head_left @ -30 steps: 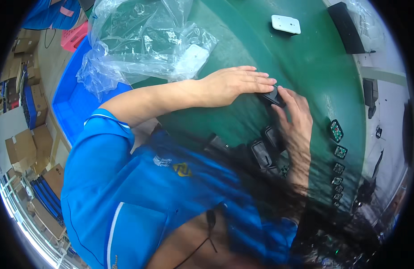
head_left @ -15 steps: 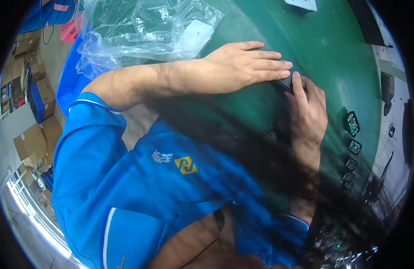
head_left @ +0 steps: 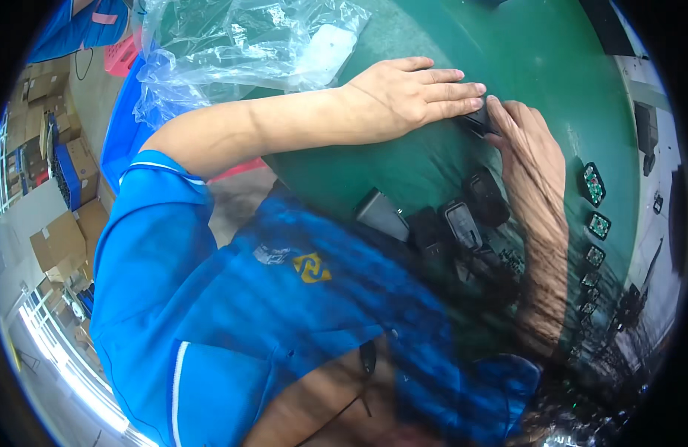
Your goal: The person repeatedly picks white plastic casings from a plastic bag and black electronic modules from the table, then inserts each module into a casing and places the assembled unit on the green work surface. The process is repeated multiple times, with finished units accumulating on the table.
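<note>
A small black plastic case lies on the green table between my two hands, mostly covered by fingers. My left hand reaches across with its fingers stretched out flat, the fingertips resting at the case's far edge. From the right, my right hand curls its thumb and fingers against the near side of that case, gripping it. Nearer my body sit several black plastic housings, some open-faced, and a grey-black box. Dark strands of hair blur part of them and my right forearm.
A clear plastic bag with a white piece lies at the far left, by a blue bin. Several small circuit boards stand in a row along the table's right side. Cardboard boxes are stacked beyond the left edge.
Hair has swung aside, uncovering the black housings near my body. My right hand shows slightly farther right, and its fingers have shifted on the case. The white object at the top has left view.
</note>
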{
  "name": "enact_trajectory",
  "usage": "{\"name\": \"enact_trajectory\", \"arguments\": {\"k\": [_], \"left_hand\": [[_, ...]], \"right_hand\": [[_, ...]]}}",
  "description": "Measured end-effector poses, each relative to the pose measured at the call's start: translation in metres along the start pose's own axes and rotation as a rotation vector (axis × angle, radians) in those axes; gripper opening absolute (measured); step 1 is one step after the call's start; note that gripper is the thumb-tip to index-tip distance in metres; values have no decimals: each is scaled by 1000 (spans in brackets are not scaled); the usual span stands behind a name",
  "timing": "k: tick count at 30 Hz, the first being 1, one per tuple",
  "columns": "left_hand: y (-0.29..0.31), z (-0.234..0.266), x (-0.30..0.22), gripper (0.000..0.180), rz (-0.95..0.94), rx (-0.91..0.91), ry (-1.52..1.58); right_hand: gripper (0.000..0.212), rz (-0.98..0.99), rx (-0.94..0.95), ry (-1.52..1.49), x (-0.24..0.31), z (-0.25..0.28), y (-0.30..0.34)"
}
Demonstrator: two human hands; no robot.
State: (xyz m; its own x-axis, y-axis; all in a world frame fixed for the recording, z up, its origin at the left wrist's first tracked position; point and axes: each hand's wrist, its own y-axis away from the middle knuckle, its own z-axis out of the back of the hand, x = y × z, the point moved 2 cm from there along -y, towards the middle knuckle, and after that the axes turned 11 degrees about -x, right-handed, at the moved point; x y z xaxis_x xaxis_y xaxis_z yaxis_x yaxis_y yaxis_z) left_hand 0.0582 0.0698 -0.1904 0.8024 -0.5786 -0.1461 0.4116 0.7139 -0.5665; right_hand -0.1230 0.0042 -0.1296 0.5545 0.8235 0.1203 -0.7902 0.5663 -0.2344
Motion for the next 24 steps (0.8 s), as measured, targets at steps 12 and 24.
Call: {"name": "enact_trajectory", "arguments": {"k": [12, 24], "left_hand": [[-13, -13, 14, 32, -9, -197, 149], [-11, -14, 16, 42, -3, -100, 208]], "right_hand": [[37, -197, -168, -179, 4, -11, 19], [40, -147, -239, -145, 0, -14, 26]]}}
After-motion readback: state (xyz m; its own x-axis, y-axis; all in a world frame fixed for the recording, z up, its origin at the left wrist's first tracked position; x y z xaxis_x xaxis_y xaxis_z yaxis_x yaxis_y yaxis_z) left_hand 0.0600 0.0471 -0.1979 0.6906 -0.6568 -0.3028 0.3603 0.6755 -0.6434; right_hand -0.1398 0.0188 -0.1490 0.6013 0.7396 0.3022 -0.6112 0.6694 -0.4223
